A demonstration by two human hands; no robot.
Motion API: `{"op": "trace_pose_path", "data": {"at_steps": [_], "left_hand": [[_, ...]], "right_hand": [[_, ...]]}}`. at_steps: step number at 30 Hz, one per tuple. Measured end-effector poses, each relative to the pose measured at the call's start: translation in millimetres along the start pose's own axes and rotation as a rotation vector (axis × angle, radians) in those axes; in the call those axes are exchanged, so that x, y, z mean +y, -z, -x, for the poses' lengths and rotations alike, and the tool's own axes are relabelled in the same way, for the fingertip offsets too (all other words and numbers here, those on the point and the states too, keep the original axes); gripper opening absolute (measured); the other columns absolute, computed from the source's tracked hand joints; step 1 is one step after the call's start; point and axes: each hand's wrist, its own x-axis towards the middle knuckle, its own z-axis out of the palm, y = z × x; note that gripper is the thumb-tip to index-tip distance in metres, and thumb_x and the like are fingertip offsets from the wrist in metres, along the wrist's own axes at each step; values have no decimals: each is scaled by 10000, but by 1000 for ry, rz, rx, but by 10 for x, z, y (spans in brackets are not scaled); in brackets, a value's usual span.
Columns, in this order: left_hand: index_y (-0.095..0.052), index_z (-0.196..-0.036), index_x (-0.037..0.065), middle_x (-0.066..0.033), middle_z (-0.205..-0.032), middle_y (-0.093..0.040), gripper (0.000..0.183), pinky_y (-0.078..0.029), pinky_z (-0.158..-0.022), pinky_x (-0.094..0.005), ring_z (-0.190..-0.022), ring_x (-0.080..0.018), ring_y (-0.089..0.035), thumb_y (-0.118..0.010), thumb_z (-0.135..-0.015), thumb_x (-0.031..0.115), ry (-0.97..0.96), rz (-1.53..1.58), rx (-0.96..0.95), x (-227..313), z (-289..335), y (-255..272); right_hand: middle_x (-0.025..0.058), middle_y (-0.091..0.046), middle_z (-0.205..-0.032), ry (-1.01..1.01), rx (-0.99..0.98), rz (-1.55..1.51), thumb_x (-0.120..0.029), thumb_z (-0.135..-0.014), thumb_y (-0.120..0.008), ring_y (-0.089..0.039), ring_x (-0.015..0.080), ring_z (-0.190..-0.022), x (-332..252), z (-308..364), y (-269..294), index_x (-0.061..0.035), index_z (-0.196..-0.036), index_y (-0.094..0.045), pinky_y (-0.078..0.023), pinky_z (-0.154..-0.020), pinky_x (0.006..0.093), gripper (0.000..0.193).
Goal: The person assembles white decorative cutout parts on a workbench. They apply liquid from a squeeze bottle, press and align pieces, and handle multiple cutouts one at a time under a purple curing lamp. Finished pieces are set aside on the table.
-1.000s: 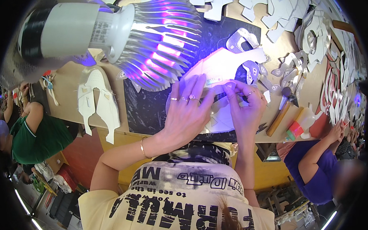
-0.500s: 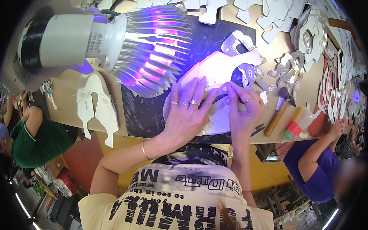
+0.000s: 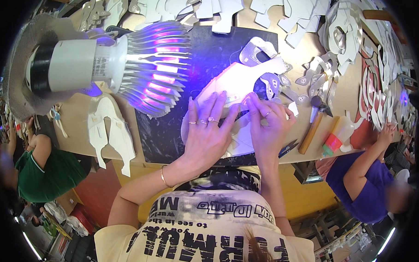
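Observation:
A white shoe-upper piece [image 3: 234, 83] lies under bright violet light on a dark cutting board [image 3: 165, 138]. My left hand [image 3: 207, 133] rests flat on its near part, fingers spread, with rings and a bracelet on. Beside it, my right hand [image 3: 270, 126] has thumb and forefinger pinched together at the piece's inner edge. Something small and pinkish shows at those fingertips, too small to name. Another pale piece [image 3: 241, 140] lies partly hidden beneath both hands. Just beyond are curved silvery-grey pieces [image 3: 269, 85].
A big finned lamp [image 3: 154, 71] juts in from the left. To the right lie a hammer [image 3: 312, 130], a bottle with red and green at its end [image 3: 334, 140] and a dark pen-like tool [image 3: 288, 148]. White cut pieces [image 3: 109, 132] lie around; co-workers sit either side.
The whole view has shifted slightly, and the lamp shows farther left. My left hand stays flat on the piece; my right fingertips remain pinched at its edge, nearer the left hand's forefinger.

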Motion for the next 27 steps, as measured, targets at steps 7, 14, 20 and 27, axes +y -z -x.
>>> {"op": "trace_pose_path", "data": {"at_steps": [7, 14, 20, 27], "left_hand": [[-468, -1437, 123, -222, -1512, -310, 657, -159, -1125, -687, -1409, -381, -303, -636, -802, 110, -26, 13, -53, -5, -110, -1], [-493, -1414, 111, -160, -1499, -365, 651, -164, -1126, -686, -1413, -377, -303, -652, -783, 99, -77, -9, 11, -61, -86, -106], [-510, -1399, 102, -140, -1483, -389, 639, -181, -1125, -683, -1406, -374, -319, -650, -776, 96, -88, -41, 16, -56, -77, -96], [-505, -1396, 68, -148, -1481, -378, 651, -197, -1106, -722, -1421, -371, -289, -674, -776, 174, -120, -95, 24, -74, -77, -106]], "right_hand": [[-14, -660, -886, 17, -32, 34, -148, -837, -720, -588, 161, -911, -8, -2, 11, -160, -1022, -757, -297, -980, 453, 189], [-20, -631, -884, 47, -51, 110, -156, -848, -696, -577, 164, -918, -36, 11, 17, -182, -1064, -743, -295, -988, 482, 222], [-30, -627, -898, 50, -44, 227, -172, -854, -687, -574, 157, -924, -84, 39, -4, -196, -1080, -736, -292, -999, 500, 233], [-32, -641, -928, 34, 53, 216, -190, -864, -689, -575, 141, -929, -94, 90, -92, -192, -1104, -723, -278, -1007, 464, 243]]}}
